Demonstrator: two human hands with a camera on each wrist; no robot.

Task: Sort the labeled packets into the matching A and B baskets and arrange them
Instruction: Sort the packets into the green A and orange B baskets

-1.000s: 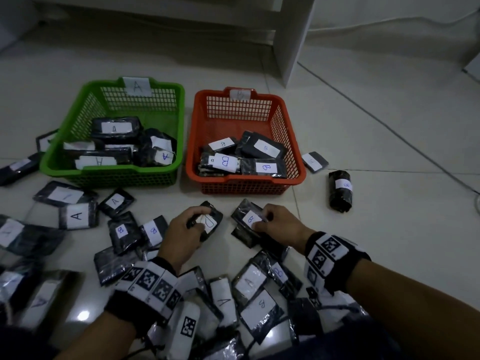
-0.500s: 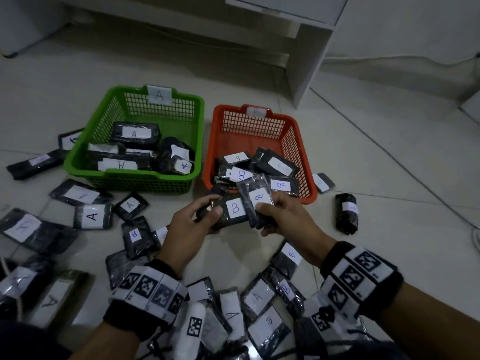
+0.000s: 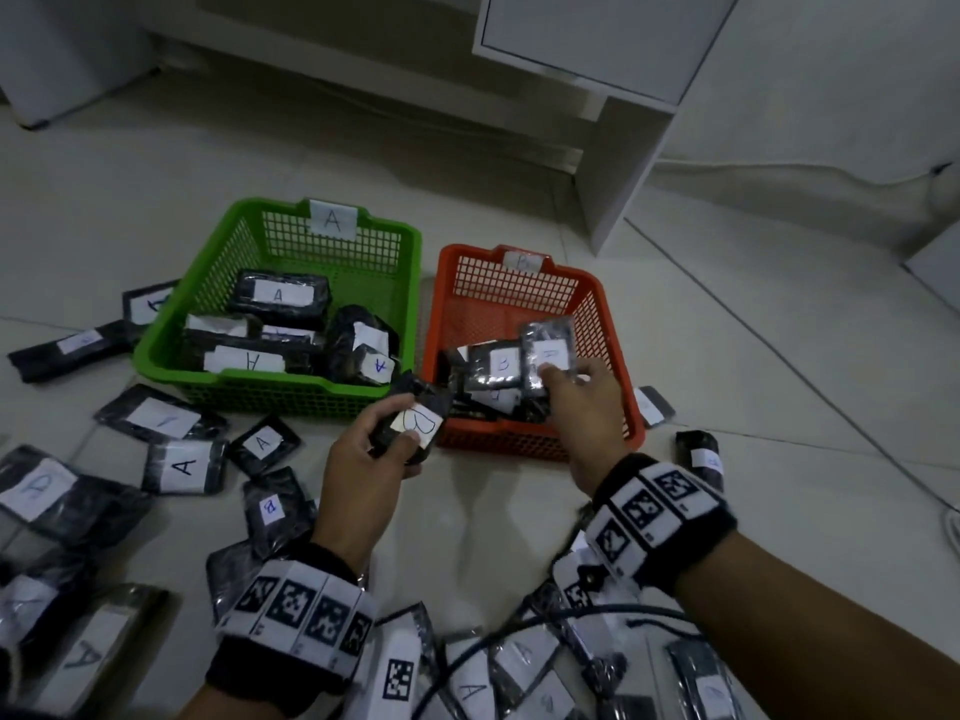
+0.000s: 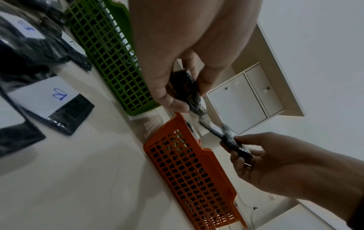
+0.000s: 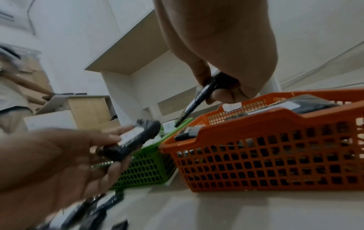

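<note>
Head view: nearest, the left hand (image 3: 371, 454) grips a black plastic-wrapped packet with a white B label (image 3: 410, 423) just short of the orange mesh basket (image 3: 613, 324). Farther on, the right hand (image 3: 582, 402) pinches a second black wrapped packet (image 3: 548, 348) over that basket. Both are judged mid-delivery; lowering and letting go come next. Two baskets, orange and green mesh basket marked A (image 3: 405, 262); roughly two dozen packets on the floor.

The A basket (image 3: 405, 262) stands on the floor (image 3: 779, 407) just left of the B basket (image 3: 608, 324), both holding packets, a cabinet (image 3: 623, 122) behind them. Loose packets (image 3: 182, 467) lie before and left of the A basket; two lie right of the B basket.
</note>
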